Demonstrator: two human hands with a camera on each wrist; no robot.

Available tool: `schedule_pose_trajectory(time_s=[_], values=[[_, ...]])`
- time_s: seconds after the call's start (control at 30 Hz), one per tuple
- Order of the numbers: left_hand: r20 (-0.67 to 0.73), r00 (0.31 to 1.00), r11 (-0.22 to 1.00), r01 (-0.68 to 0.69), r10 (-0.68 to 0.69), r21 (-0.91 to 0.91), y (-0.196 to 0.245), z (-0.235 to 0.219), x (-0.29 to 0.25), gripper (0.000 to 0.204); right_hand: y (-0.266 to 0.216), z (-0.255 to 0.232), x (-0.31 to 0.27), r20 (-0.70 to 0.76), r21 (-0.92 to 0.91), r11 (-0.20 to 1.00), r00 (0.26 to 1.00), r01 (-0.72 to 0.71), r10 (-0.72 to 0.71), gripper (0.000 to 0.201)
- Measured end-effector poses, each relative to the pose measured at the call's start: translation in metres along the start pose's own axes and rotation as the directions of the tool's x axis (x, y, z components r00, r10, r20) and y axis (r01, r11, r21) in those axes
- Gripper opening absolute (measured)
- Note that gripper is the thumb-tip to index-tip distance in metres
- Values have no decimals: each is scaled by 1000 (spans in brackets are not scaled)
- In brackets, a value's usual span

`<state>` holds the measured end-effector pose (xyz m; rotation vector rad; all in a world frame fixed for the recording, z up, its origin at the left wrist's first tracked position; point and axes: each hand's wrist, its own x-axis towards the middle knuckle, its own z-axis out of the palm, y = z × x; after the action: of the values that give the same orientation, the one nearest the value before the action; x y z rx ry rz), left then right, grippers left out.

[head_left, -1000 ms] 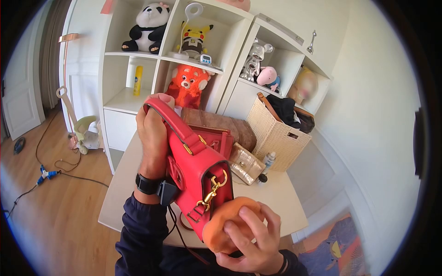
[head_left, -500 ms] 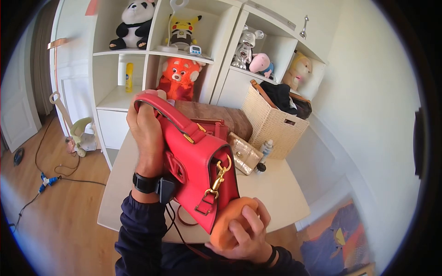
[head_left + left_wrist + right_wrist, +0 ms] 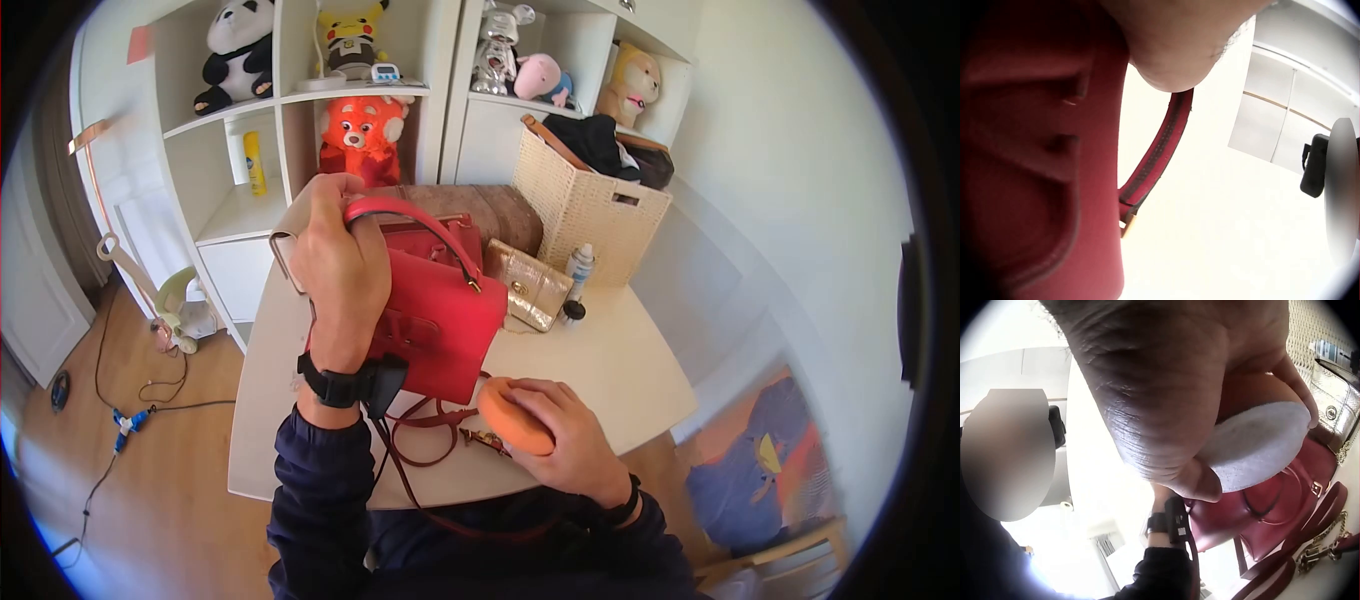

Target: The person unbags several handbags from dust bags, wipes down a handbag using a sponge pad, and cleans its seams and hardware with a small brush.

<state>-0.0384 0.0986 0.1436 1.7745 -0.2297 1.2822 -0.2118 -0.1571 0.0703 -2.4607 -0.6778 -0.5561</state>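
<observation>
The left hand [image 3: 345, 270] grips the top handle of a red handbag [image 3: 445, 325] and holds it up over the table, its front face toward the camera. In the left wrist view the bag's red leather [image 3: 1100, 187] fills the left side, the handle [image 3: 1163, 147] arching up to the hand. The right hand [image 3: 575, 440] pinches a round orange pad [image 3: 515, 418] below and right of the bag, apart from it. Seen from the right wrist, the pad has a pale grey-white face [image 3: 1260, 447]. A red strap [image 3: 425, 455] with a gold clasp [image 3: 487, 440] hangs by the table.
Behind the bag are a brown textured bag [image 3: 500, 212], a gold wallet [image 3: 530, 285], a small bottle [image 3: 580, 262] and a woven basket [image 3: 590, 215] on the white table [image 3: 620, 350]. Shelves with plush toys stand behind. A cable [image 3: 190, 405] lies on the floor at left.
The bag has turned from its side to its front and moved away from the orange pad. The right hand has drawn clear of the bag, and the head view has shifted.
</observation>
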Motion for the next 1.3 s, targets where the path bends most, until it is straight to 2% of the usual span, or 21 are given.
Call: schedule_pose_trajectory(time_s=[0.17,0.23,0.27,0.33,0.37,0.4,0.43,0.47,0.53,0.57,0.63,0.67,0.73,0.77,0.83,0.9,0.97,1.03,1.07,1.23,1.3], values=[[178,982,997,56,-64,49,4,13,-9,24,1,9,3,-94,65,997,995,-33,39,60],[294,937,975,214,-188,-59,1,22,-14,23,2,14,9,-139,76,996,989,-45,55,60],[312,933,976,209,-181,-57,0,25,-16,23,4,18,11,-179,28,999,983,-36,40,60],[419,874,901,365,-245,-235,-4,29,-19,24,12,22,16,-224,-4,999,974,-42,40,61],[434,869,907,359,-237,-222,-7,31,-21,24,16,24,20,-261,-74,996,965,-58,36,61],[484,846,858,406,-223,-314,-12,34,-24,24,22,27,24,-298,-145,987,954,-76,30,62],[532,822,796,455,-203,-399,-11,35,-25,23,30,32,26,-319,-143,985,946,-100,50,64],[544,817,801,451,-192,-395,-11,37,-26,23,35,34,28,-333,-135,985,941,-112,62,64],[692,675,784,563,-255,-260,-7,39,-29,25,45,35,30,-319,-180,970,942,-163,100,66],[701,669,789,559,-247,-255,-5,39,-29,25,49,37,30,-322,-171,970,940,-176,114,67],[778,602,861,478,-180,-171,1,38,-31,25,51,37,32,-323,-150,967,935,-203,146,67],[786,593,864,475,-174,-167,10,32,-30,25,51,37,30,-316,-140,966,934,-219,166,67],[870,472,930,363,-140,-47,28,13,-25,31,54,40,28,-304,-106,967,933,-234,192,68],[870,471,933,357,-143,-40,27,8,-25,31,54,43,29,-285,-77,967,935,-241,211,68],[930,364,959,280,-57,-51,25,0,-23,40,50,47,28,-279,-61,968,935,-245,219,67],[925,371,964,264,-80,-22,29,0,-23,42,51,47,27,-270,-65,964,935,-256,230,65],[920,378,967,253,-106,8,30,3,-25,44,50,50,29,-381,-45,983,912,-179,149,66],[872,468,968,249,-142,24,26,8,-28,45,52,52,33,-417,-31,978,892,-205,174,67],[873,467,969,248,-141,24,23,9,-28,45,53,53,37,-453,-17,974,870,-225,193,68],[814,548,943,332,-192,-1,-2,20,-26,49,35,71,55,-399,-69,969,896,-239,192,70],[813,536,940,340,-229,41,-7,22,-21,50,17,83,58,-350,-99,970,921,-221,174,75]])
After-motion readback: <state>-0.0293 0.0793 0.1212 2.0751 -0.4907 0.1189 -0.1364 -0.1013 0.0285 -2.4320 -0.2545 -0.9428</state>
